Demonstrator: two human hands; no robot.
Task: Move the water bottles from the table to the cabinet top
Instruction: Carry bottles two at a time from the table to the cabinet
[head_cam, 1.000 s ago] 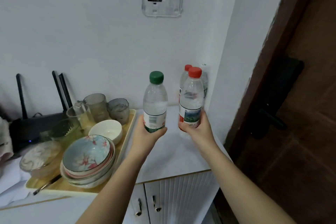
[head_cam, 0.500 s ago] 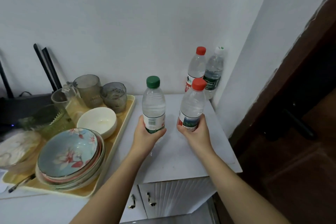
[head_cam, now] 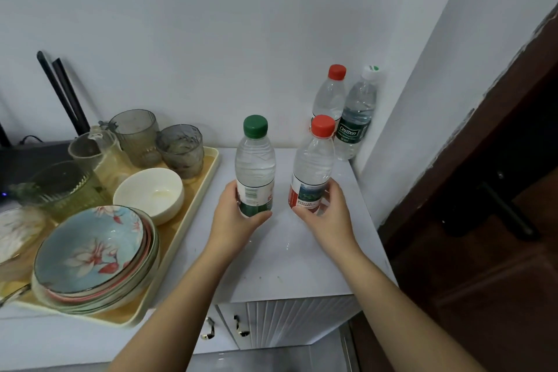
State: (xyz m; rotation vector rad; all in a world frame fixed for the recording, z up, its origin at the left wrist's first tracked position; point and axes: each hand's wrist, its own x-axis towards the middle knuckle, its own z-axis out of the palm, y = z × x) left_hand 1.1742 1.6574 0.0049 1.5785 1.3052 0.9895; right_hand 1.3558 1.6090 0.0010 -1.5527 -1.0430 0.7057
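Left hand point(head_cam: 238, 214) wrapped round the green-capped bottle point(head_cam: 255, 166), right hand point(head_cam: 324, 214) gripping the red-capped bottle point(head_cam: 314, 164) (tilted slightly), both low over the white cabinet top point(head_cam: 290, 257). Two more bottles point(head_cam: 344, 112) stand in the corner; tray point(head_cam: 181, 238) of dishes left.

A bottle point(head_cam: 255, 166) in each hand point(head_cam: 234, 217)

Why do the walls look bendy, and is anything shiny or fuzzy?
Head view: the wide lens bows the wall corner and door frame; soft light, faint shadows; small glints on the white cabinet top below the hands; both held bottles look sharp, while the tray edges look a bit softer.
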